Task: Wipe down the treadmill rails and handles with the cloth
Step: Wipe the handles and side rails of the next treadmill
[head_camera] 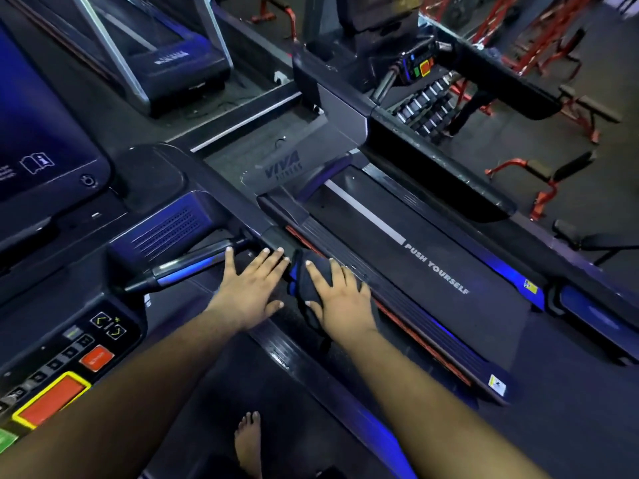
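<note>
Hands are both down at the centre of the view, side by side. The right hand (340,295) lies flat with fingers spread on top of a dark, crumpled cloth with a blue edge (304,278), pressing it onto the black treadmill side rail (276,236). Cloth sits under the palm and fingers, bunching out past the thumb side, so it fills the gap between the two hands. The left hand (250,283) is open too, fingers straight and fanned, resting just beside the cloth, its fingertips reaching toward the glossy black handle bar with a blue sheen (186,266); whether they touch the bar is hard to call.

Much of the cloth is hidden beneath the right hand, and its lower part trails off into shadow along the wrist, so its full outline cannot be made out. The rail disappears under both hands and the right forearm. At the left edge, the grey control panel with orange and red buttons (65,368) is cut off by the frame. A bare foot (248,440) shows at the bottom, partly cropped.

The rail's long axis runs diagonally, from upper left down toward lower right. The cloth lies elongated across it, stretching from the rail top down toward the wrist. Beyond the rail, a neighbouring black treadmill belt with white lettering (435,267) runs the same diagonal.
</note>
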### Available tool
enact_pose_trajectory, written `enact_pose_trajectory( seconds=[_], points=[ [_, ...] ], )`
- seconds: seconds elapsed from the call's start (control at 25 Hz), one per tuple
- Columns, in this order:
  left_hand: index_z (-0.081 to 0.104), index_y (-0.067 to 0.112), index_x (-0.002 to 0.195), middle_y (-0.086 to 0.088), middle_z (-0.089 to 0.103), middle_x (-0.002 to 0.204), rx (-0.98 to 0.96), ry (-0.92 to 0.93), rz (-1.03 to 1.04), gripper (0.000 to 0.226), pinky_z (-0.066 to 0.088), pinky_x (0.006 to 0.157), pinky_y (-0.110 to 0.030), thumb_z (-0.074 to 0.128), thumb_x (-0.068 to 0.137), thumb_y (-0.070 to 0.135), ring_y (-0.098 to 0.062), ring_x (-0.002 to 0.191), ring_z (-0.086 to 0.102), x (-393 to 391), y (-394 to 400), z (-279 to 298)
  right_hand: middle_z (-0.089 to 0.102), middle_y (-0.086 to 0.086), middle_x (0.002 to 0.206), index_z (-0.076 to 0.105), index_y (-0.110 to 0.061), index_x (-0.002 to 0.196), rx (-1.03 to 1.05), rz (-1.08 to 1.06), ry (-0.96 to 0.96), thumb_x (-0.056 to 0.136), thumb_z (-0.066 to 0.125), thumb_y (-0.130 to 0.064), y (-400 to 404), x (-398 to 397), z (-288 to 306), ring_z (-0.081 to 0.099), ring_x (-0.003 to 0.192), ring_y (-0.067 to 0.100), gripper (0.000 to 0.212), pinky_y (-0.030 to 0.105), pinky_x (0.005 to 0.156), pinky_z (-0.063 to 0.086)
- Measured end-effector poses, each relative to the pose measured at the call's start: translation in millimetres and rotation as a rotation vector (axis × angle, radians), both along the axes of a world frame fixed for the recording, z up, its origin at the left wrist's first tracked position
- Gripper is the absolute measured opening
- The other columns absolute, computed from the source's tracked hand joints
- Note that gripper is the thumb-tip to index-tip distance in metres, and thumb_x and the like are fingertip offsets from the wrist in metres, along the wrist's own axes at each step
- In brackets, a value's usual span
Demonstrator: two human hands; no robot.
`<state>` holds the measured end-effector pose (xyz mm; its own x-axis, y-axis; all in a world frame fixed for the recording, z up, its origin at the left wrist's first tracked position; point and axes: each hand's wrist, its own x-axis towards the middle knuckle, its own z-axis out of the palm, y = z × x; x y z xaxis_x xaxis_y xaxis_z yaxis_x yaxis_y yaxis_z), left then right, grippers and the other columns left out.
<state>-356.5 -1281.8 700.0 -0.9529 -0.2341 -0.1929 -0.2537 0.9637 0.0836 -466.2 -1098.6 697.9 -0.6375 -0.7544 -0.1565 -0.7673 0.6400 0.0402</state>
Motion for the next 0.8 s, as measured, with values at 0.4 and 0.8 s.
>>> enact_pose_trajectory(
  seconds=[0.4,0.8],
  points=[
    [-0.013,0.016,0.157,0.001,-0.014,0.167,-0.071,-0.061,0.111,0.094,-0.006,0.109,-0.077,0.047,0.095,0.056,-0.013,0.153,-0.008,4.5,-51.8,4.1,0.004,0.007,0.166,-0.006,-0.045,0.153,0.001,0.098,-0.074,0.098,0.046,-0.050,-87.3,-12.0,6.2,0.018,0.149,0.031,0.076,0.058,0.104,0.040],
    [-0.011,0.013,0.157,-0.003,-0.013,0.167,-0.111,-0.047,0.115,0.095,0.001,0.110,-0.076,0.049,0.095,0.053,-0.017,0.154,-0.005,26.2,-69.1,-10.2,-0.022,0.014,0.163,0.010,-0.023,0.158,0.243,0.444,0.304,0.096,0.049,-0.023,-98.9,-4.6,-8.3,-0.016,0.149,0.043,0.073,0.075,0.107,0.016]
  ],
)
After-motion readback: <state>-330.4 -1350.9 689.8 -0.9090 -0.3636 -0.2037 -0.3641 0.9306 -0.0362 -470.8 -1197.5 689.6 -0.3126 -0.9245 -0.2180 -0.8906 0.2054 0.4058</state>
